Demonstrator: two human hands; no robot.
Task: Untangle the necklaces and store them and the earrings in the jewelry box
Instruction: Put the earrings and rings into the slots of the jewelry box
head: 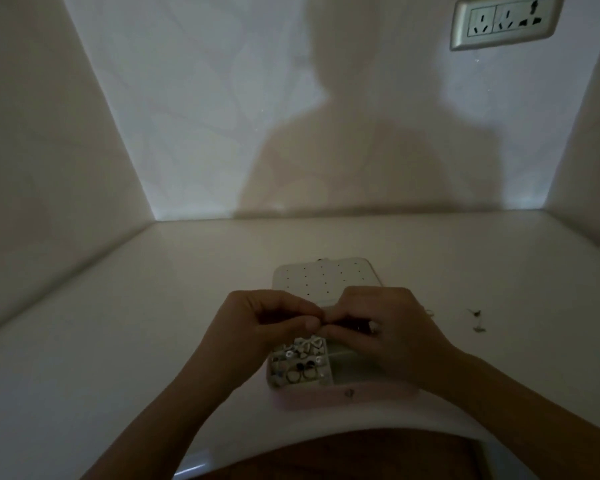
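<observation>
left hand (274, 323) and right hand (381, 330) touching fingertips just over open jewelry box (347, 396), grips curled narrow, can't tell what's pinched, earrings (476, 320) lying right of box

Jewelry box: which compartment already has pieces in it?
The left compartment, nearest the left hand, is packed with shiny pieces. The right compartment beside it shows only bare lining where the right hand does not cover it.

Person from above: two hands, forearms, a strip of clothing.
Left hand (274, 323) and right hand (390, 329) bare. Forearms slim, uncovered right out to the frame edge. Rust-brown garment (343, 457) across the bottom, smooth cloth, curved upper outline; finer detail lost in dim light.
</observation>
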